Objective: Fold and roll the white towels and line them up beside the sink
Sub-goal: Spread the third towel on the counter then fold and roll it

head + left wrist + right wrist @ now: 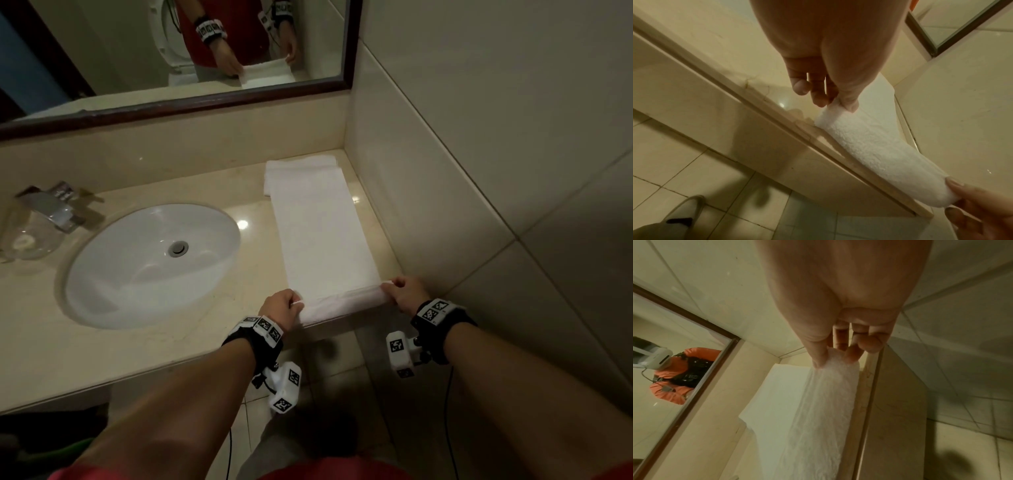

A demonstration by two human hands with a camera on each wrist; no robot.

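Folded white towel (322,233), lengthwise on table (212,192) right of sink (150,263); left hand (279,306) and right hand (406,294) pinch its near-edge corners: roll tightly, both ends level.

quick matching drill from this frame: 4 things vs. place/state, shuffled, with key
Things:
1. left hand
2. right hand
3. long white towel
4. sink basin

Place/state:
A. sunk in the counter, left of the towel
B. pinches the rolled edge's right end
C. lies flat, near edge just rolled
D. pinches the rolled edge's left end

Pairs: 1-D, 2-B, 3-C, 4-A
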